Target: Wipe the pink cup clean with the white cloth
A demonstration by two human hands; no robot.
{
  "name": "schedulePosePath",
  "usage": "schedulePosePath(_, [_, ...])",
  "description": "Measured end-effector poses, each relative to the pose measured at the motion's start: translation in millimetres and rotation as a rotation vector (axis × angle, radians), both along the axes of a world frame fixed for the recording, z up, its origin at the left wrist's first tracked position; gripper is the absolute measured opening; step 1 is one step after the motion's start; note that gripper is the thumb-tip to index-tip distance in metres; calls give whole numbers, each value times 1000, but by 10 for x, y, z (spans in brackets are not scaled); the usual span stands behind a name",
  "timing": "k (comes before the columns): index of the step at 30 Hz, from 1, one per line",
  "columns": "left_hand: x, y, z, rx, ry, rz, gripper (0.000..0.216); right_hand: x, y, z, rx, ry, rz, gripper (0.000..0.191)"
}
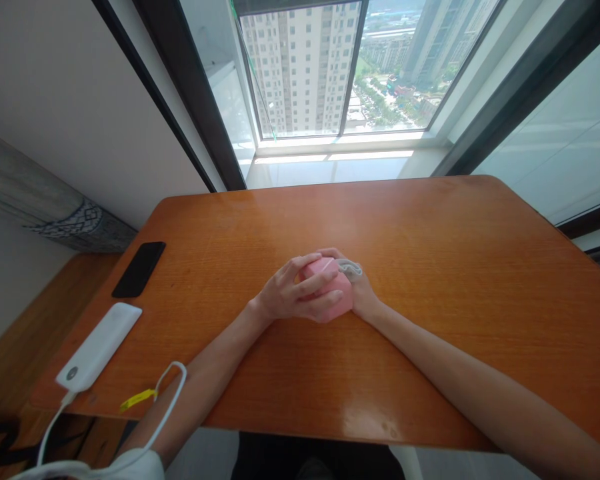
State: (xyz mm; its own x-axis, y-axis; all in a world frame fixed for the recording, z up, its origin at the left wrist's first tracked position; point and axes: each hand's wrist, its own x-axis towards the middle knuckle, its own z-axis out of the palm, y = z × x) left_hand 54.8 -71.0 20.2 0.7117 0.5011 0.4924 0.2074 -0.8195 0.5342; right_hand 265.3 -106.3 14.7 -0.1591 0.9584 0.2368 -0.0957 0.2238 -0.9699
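Observation:
A small pink rounded box [344, 301] is held between my two hands over the middle of the table. My left hand [293, 290] is closed around its left and near side, with the fingers spread across its surface. A folded grey cloth [349, 269] lies against the upper right of the box, in the grip of my right hand [364, 293]. Most of the right fingers are hidden behind the box and cloth. Only some fingertips show past the far edge.
The brown wooden table [455, 267] has rounded corners. A black phone [139, 269] and a white power bank [100, 347] lie at its left side. From the power bank a white cable [179, 390] with a yellow tag [138, 399] crosses my left forearm. Beyond the table is a window [300, 73].

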Motion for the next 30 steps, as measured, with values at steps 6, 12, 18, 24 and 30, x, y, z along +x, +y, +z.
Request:
schedulePosePath(6, [126,-86,23,100,-320,27,104,-72,-90,37,184,-81,-280,58])
schedulePosePath(12, [168,-188,62,-696,-405,-48,78,-93,-163,37,461,-206,-411,54])
schedulePosePath(18, [163,-230,29,-1001,-431,-94,90,-65,-256,101,330,-239,-309,50])
schedulePosePath(24, [197,-193,-51,-606,-489,41,98,-100,-149,200,88,-29,-331,30])
schedulePosePath(30, [171,-68,-95,180,-244,64,134,-39,33,20,-161,127,-210,27])
